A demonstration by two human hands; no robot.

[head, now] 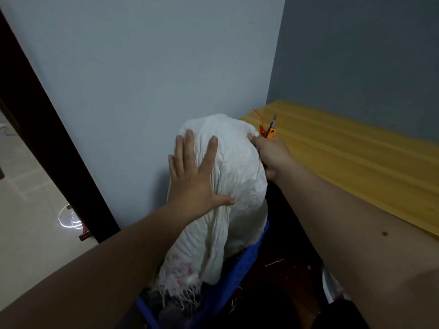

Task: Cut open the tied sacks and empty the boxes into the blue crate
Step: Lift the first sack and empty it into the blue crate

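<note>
Over the blue crate [240, 276], an upended white sack [228, 176] is mid-emptying: left hand [194, 176] spread flat against it, right hand [268, 155] gripping cloth and an orange cutter [272, 130]; no boxes visible.

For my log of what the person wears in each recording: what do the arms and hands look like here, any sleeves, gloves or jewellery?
Both forearms are bare right up to the frame edge, with no sleeves in view. The left hand and right hand wear no gloves, and no rings, watch or bracelet show. The right forearm carries a small dark round mark on its upper side.
</note>
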